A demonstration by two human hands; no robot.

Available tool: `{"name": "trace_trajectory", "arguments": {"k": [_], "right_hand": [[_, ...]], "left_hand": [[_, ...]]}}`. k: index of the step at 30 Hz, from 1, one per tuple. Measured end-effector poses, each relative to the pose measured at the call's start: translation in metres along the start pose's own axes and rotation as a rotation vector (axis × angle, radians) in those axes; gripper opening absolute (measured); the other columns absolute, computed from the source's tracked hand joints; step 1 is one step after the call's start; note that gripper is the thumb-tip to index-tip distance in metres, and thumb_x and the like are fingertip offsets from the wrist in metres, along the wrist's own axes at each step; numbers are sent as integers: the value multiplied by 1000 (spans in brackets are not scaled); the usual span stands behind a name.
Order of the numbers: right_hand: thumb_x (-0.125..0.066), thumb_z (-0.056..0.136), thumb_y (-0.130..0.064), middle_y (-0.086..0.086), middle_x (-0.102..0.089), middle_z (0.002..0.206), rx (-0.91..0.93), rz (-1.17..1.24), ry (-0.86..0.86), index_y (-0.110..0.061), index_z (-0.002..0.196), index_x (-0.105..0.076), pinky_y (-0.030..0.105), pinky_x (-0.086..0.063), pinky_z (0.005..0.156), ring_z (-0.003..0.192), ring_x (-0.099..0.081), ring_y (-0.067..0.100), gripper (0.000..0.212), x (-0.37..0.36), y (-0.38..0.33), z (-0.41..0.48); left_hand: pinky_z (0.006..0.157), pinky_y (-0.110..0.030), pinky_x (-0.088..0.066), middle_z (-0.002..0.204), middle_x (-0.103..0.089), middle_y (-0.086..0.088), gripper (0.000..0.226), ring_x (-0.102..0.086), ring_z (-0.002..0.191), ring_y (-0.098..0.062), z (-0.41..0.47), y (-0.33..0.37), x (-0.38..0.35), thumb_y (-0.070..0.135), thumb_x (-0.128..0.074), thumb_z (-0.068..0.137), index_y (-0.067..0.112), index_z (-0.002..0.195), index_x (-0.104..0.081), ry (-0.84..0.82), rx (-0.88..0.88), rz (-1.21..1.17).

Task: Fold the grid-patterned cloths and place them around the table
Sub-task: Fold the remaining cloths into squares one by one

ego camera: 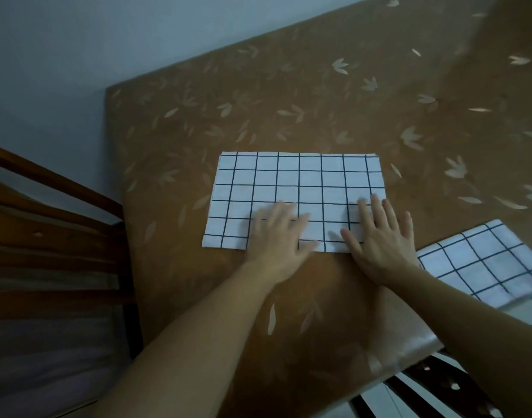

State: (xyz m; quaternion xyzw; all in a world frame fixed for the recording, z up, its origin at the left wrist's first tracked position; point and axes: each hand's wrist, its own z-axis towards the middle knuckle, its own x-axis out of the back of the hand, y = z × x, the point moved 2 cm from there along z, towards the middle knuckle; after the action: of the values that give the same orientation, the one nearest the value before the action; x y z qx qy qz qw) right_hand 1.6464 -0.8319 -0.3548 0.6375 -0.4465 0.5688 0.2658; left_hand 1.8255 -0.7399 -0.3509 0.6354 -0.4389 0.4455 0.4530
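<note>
A: Where do things stand?

B: 1 folded cloth point(297, 188) lies flat on the table point(319, 95), a tidy rectangle near the person's edge. Both hands are spread, palms down, fingers straight, gripping nothing. The left hand point(276, 236) presses the near middle of the cloth; the right hand point(382, 236) covers its near right corner and spills onto the tabletop.

A: And the other cloth?

B: A second cloth point(481, 263) sits at the right, well apart from the first, and its near end seems to reach the table edge or hang past it. I cannot tell how many layers it has.

A: So what could go wrong?

B: 3 things, I'd judge. The tabletop looks glossy, so a sideways push while smoothing could slide the whole cloth instead of flattening it, and skew it from the table edge. If the layers underneath are not held together, a dragging palm could shear the top layer and leave the edges out of line. The left hand is blurred, so it may be sweeping quickly, which makes both more likely.

A: And the one at the right?

B: The right forearm point(457, 300) passes just beside it. A careless pull back could brush it off the edge.
</note>
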Motion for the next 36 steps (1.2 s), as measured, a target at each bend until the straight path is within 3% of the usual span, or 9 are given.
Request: {"name": "trace_trajectory", "arguments": {"k": [4, 7, 12, 15, 20, 26, 30, 33, 36], "right_hand": [[-31, 95, -54, 4, -11, 161, 29, 38, 78, -20, 152, -13, 49, -2, 117, 148, -6, 21, 68, 15, 1, -12], [-44, 94, -46, 2, -29, 155, 52, 35, 107, -19, 148, -27, 48, -8, 117, 144, -22, 20, 63, 24, 17, -20], [-50, 92, -40, -3, -49, 137, 137, -2, 57, -23, 135, -48, 39, -22, 110, 130, -41, 18, 46, 35, 45, -34], [-57, 90, -39, -1, -59, 125, 242, -88, 26, -24, 121, -62, 38, -31, 99, 116, -50, 23, 35, 31, 55, -36], [-57, 92, -27, 1, -68, 97, 337, -163, 95, -18, 92, -72, 38, -38, 80, 94, -56, 26, 18, 28, 53, -29], [-66, 80, -19, 1, -66, 86, 382, -35, 200, -17, 81, -67, 31, -32, 68, 80, -55, 24, 3, 36, 36, -33], [-63, 85, -33, -3, -64, 99, 461, 32, 193, -21, 98, -66, 29, -34, 75, 93, -56, 20, 17, 45, 16, -39], [-57, 87, -45, -5, -51, 134, 459, -29, 101, -26, 134, -49, 34, -35, 96, 123, -45, 18, 51, 41, 11, -47], [-57, 87, -44, -2, -42, 145, 462, -132, 73, -26, 144, -36, 38, -31, 104, 134, -36, 20, 63, 36, 8, -56]], "left_hand": [[115, -42, -19, 146, -42, 1, 50, -28, 140, -21, 2, 55, -7, 51, -50, 94, 27, 138, -49, 106, -138, -39], [99, -39, -37, 118, -62, 1, 30, -50, 118, -21, 4, 62, -13, 39, -60, 91, 22, 115, -68, 209, -189, -82], [70, -35, -51, 79, -68, 2, 7, -64, 76, -24, 9, 67, -22, 24, -79, 75, 18, 77, -74, 303, -222, -33], [71, -37, -50, 79, -67, -2, 7, -63, 75, -26, 8, 72, -23, 16, -78, 74, 14, 78, -72, 293, -166, -29], [92, -36, -39, 103, -66, 2, 20, -58, 100, -21, 1, 78, -21, 27, -52, 97, 18, 103, -69, 268, -127, -97], [96, -35, -37, 114, -64, 4, 26, -54, 111, -19, -6, 92, -16, 35, -60, 91, 23, 114, -65, 319, -112, -207], [91, -36, -39, 95, -70, 3, 12, -58, 100, -21, -16, 92, -4, 26, -64, 88, 19, 93, -73, 420, -42, -259], [90, -37, -39, 96, -71, 4, 13, -59, 100, -20, -33, 84, -2, 21, -67, 85, 21, 94, -75, 446, -34, -296], [88, -36, -38, 100, -69, 8, 16, -58, 102, -18, -62, 78, -1, 22, -69, 82, 27, 95, -76, 470, -30, -327]]}}
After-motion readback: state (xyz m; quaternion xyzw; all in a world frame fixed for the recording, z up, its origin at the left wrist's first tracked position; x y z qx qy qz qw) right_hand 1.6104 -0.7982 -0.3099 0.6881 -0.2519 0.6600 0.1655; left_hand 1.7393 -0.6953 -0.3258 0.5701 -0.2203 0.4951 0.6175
